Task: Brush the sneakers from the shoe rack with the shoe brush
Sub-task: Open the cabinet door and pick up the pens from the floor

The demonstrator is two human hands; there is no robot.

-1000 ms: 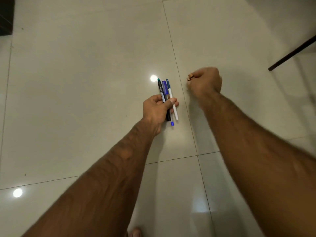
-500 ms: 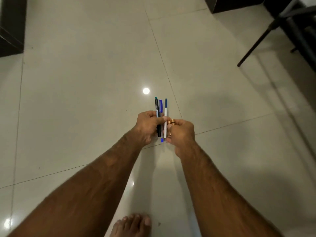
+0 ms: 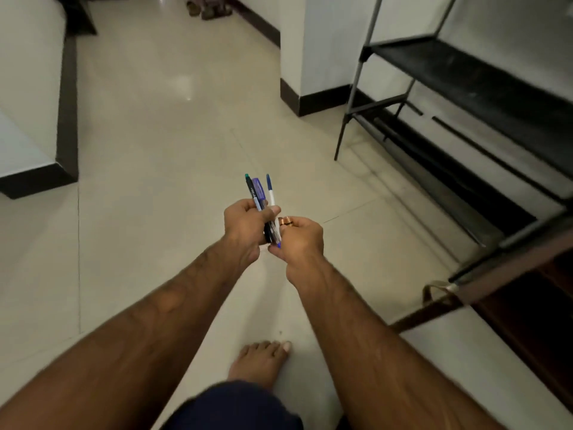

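As we look down through the head camera, our left hand [image 3: 245,226] wraps its grip round a bundle of three plastic pens [image 3: 259,193]: one black with a green tip, one purple-capped, one white with a blue cap, all pointing away from us. Just right of that grip, our right hand [image 3: 302,240] pinches a small copper-coloured cylinder with a dark band [image 3: 286,221] in curled fingers. Well to the right of both grips and beyond them stands the black shoe rack with grey metal poles [image 3: 465,72]. Below the grips, a bare foot [image 3: 262,360] rests on the pale tiled floor [image 3: 155,150].
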